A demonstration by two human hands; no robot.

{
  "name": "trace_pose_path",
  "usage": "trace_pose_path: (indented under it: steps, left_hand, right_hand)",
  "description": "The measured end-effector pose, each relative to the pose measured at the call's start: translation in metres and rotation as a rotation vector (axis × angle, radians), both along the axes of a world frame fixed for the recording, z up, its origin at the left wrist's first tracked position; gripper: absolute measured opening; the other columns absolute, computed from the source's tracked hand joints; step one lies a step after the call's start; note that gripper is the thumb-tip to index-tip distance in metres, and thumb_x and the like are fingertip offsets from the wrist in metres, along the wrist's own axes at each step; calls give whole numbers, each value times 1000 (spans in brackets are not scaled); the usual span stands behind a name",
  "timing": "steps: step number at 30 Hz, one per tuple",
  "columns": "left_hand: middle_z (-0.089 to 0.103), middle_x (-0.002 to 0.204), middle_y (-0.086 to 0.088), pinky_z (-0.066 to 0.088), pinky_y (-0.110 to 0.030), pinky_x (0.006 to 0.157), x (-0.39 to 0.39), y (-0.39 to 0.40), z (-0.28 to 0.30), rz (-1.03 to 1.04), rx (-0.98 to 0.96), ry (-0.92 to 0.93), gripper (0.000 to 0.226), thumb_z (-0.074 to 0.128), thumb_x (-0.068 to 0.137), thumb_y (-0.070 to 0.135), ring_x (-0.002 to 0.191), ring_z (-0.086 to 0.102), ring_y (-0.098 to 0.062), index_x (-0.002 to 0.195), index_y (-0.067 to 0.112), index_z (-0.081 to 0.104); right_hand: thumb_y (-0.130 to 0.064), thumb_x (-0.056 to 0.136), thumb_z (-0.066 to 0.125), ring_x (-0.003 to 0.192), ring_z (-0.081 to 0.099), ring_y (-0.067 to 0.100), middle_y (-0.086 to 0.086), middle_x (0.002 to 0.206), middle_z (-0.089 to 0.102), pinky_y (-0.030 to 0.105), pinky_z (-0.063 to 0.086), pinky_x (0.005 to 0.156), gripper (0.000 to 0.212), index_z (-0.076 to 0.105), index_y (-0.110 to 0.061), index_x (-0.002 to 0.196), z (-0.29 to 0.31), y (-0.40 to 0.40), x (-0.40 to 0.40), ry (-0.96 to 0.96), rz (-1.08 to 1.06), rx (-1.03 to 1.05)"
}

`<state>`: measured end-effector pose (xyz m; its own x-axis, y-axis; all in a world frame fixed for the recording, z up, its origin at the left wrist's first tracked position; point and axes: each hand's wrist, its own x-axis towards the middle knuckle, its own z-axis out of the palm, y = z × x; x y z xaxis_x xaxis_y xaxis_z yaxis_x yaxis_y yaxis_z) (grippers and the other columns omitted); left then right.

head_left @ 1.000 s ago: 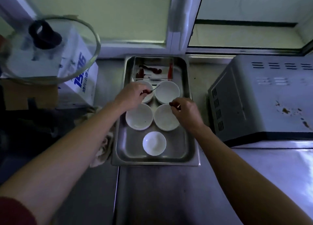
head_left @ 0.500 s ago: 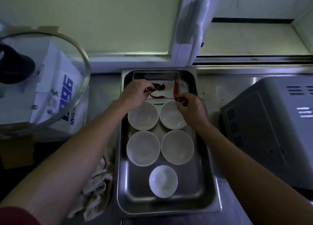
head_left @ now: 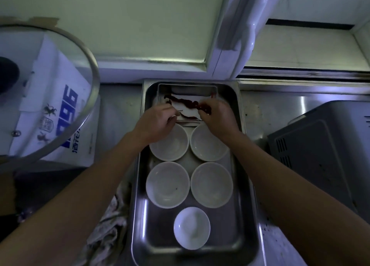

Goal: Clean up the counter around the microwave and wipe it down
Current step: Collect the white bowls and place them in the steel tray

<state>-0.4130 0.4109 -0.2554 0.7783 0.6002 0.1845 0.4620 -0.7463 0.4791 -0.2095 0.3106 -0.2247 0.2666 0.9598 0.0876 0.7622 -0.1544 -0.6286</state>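
A long steel tray (head_left: 140,185) lies on the counter and holds several white bowls (head_left: 167,184). At the tray's far end sits a small rectangular steel dish (head_left: 187,86) with dried red chilies (head_left: 186,101) in it. My left hand (head_left: 158,122) is over the dish's near edge, its fingers pinched on a thin chili stem. On the dish's right side, my right hand (head_left: 218,119) pinches a dark red chili (head_left: 204,108). The grey microwave (head_left: 320,155) stands to the right of the tray.
A crumpled cloth (head_left: 108,235) lies against the tray's left side. At the left, a large glass lid (head_left: 60,97) leans over a white box with blue print (head_left: 66,113). A window frame and its white handle (head_left: 240,31) rise behind the tray.
Both hands have carried chilies from above the bowls to the small dish at the tray's far end. The view has closed in and tilted down over the tray.
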Motion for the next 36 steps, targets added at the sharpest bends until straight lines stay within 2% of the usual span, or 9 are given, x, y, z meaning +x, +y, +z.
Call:
trace_pose_path:
  steps: [7, 12, 16, 23, 28, 30, 32, 34, 36]
  left_hand:
    - [71, 93, -13, 53, -40, 74, -13, -10, -5, -60, 119, -31, 17, 59, 86, 6, 85, 65, -31, 96, 2, 73]
    - [72, 99, -11, 54, -42, 78, -15, -14, -8, -64, 142, -21, 21, 61, 84, 5, 90, 66, -31, 101, 4, 72]
    - [71, 109, -9, 52, -44, 86, -18, -26, -2, -26, 133, 20, 27, 55, 89, 11, 102, 65, -28, 109, 7, 71]
    - [63, 130, -1, 46, -47, 101, -26, -81, 25, 20, -6, 102, 39, 50, 93, 27, 125, 54, -22, 129, 17, 61]
    - [69, 120, -6, 50, -47, 90, -33, -134, 40, -39, 8, 95, 30, 53, 94, 26, 112, 60, -29, 119, 15, 65]
    - [70, 115, -7, 51, -45, 83, -34, -158, 43, -70, 9, 119, 30, 53, 91, 26, 107, 62, -30, 115, 14, 66]
    - [70, 114, -8, 52, -42, 81, -34, -182, 43, -99, 9, 159, 30, 59, 88, 25, 103, 64, -32, 115, 13, 68]
    - [70, 117, -9, 52, -42, 85, -31, -203, 43, -117, -13, 183, 33, 63, 89, 23, 106, 64, -33, 119, 12, 68]
    - [66, 128, -7, 49, -45, 93, -27, -224, 47, -119, -60, 249, 38, 60, 94, 28, 118, 59, -31, 130, 15, 63]
  right_hand:
    - [-12, 86, 69, 93, 67, 19, 5, 100, 74, 38, 56, 83, 17, 75, -13, 102, -12, 36, -15, -137, 125, -84]
    - [-21, 90, 65, 110, 63, 27, 9, 121, 69, 44, 52, 93, 38, 64, -14, 127, -13, 31, -13, -221, 137, -191]
    - [-17, 92, 65, 118, 60, 27, 10, 130, 65, 40, 47, 100, 40, 61, -10, 131, -1, 9, -7, -217, 115, -152]
    - [-21, 97, 60, 118, 59, 24, 7, 133, 63, 35, 47, 96, 38, 58, -16, 135, 34, -73, -20, -166, 25, -231]
    - [-23, 94, 64, 121, 58, 25, 6, 138, 60, 39, 47, 102, 45, 57, -17, 138, 46, -149, -32, -73, -4, -322]
    - [-23, 91, 66, 117, 60, 27, 7, 133, 63, 38, 49, 98, 44, 58, -17, 135, 46, -181, -36, -56, -22, -343]
    - [-21, 91, 65, 111, 61, 27, 7, 126, 65, 29, 46, 89, 42, 60, -16, 133, 45, -213, -41, -35, -52, -383]
    - [-25, 93, 63, 108, 60, 22, 3, 123, 64, 25, 41, 82, 42, 58, -18, 134, 46, -244, -45, -28, -85, -415]
    - [-31, 93, 61, 108, 60, 22, 1, 121, 64, 31, 49, 84, 39, 59, -22, 131, 49, -273, -48, -59, -110, -428]
